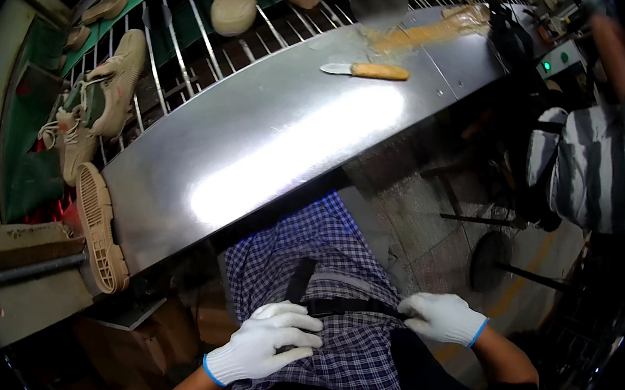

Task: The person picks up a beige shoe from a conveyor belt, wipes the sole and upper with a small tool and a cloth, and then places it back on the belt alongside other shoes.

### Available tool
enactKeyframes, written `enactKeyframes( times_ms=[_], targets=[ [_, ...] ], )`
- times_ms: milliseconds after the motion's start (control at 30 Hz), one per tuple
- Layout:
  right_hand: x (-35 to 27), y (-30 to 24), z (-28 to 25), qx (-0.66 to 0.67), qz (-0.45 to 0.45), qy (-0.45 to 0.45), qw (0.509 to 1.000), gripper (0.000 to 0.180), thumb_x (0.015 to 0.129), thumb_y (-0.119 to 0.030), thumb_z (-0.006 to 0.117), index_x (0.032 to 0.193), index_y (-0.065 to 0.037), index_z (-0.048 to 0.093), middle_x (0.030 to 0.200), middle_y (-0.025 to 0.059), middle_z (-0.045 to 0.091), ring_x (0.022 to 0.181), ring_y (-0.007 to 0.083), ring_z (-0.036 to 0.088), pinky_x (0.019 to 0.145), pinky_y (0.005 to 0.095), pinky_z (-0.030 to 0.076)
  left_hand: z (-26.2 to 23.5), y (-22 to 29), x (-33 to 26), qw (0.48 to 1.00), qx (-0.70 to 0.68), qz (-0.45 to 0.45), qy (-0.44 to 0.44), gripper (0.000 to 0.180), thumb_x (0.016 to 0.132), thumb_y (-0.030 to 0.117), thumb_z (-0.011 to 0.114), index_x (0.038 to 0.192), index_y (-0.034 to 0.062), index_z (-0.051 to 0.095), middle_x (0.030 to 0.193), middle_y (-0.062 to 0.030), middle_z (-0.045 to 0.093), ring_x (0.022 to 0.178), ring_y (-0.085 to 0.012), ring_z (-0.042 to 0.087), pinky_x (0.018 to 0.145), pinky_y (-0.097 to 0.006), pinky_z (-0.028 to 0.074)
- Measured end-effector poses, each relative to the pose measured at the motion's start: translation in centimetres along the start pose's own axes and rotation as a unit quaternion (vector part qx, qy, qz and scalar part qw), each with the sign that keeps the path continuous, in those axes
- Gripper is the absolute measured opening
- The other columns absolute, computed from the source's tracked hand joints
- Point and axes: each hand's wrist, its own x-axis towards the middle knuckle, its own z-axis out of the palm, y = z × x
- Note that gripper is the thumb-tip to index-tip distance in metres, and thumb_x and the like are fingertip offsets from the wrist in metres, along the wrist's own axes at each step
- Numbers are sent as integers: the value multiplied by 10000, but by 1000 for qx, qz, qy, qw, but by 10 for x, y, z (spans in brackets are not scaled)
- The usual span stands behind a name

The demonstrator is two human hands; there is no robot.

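Gloved hands at a black strap over a checked shirt, below a steel bench.

The left hand [268,341] lies flat, fingers spread, gripping nothing, on the checked shirt [336,257] at 6 o'clock; the right hand [442,316] is curled narrow, fingertips at the black strap [351,305], apparently steadying it. A wooden-handled knife [368,70] rests at 12 o'clock on the steel bench [256,152]; tan shoes [116,82] line the conveyor rack at 10. No labels show; a green lamp [545,65] glows at 2 o'clock.

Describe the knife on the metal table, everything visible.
The knife is small, with a short pale blade pointing to the picture's left and a thick yellowish handle that looks wooden. It lies flat and alone on the shiny steel table, near its far edge by the wire rack. Nothing touches it; both gloved hands are far off.
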Motion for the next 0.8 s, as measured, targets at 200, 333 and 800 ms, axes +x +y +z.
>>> enactKeyframes(
  times_ms=[200,333,800],
  targets=[
    [18,-11,28,-39,-2,95,995,288,987,-257,732,1259,-173,692,1092,74,739,925,275,754,763,402,616,0,1,32,988,14,-11,152,214,923,123,774,1131,72,779,1115,-106,774,1025,-301,730,944,-447,583],
    [35,-18,24,-80,-109,172,976,295,985,-375,725,1202,-177,711,1000,70,724,834,274,750,688,403,608,11,-4,75,981,156,-94,-65,429,994,411,703,1196,37,758,1103,-167,754,1026,-330,729,931,-439,598],
    [66,-3,41,-220,-124,75,965,362,925,-145,637,1285,-146,602,1031,74,671,900,252,740,709,402,615,16,-8,99,947,159,-212,-180,473,874,457,718,1028,12,752,931,-160,762,853,-301,772,792,-398,637]
  ],
)
